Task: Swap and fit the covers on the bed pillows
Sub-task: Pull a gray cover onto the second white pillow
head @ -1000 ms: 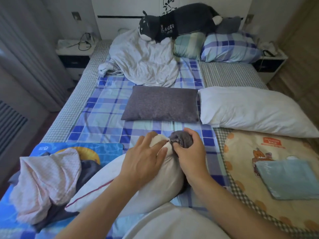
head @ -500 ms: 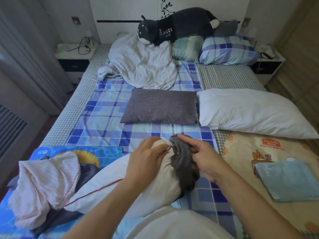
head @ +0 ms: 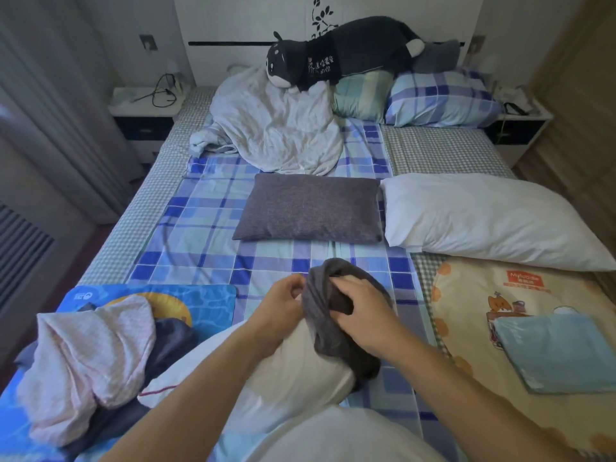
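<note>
Since a moment ago the grey cover (head: 336, 315) has slid further over the white pillow's (head: 283, 371) far end. Both hands, left (head: 283, 305) and right (head: 361, 311), grip its bunched fabric. Only the tip is covered; the bare pillow (head: 483, 218) beyond waits.

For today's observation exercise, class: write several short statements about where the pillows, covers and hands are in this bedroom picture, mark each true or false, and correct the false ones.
1. Both hands grip the dark grey cover at the end of the white pillow. True: left hand, right hand.
2. The grey cover already encloses the whole white pillow. False: it covers only the far end.
3. A grey covered pillow lies in the middle of the bed. True.
4. The plush toy lies at the foot of the bed. False: it rests by the headboard.
5. The big bare white pillow lies left of the grey covered pillow. False: it lies to the right.
</note>
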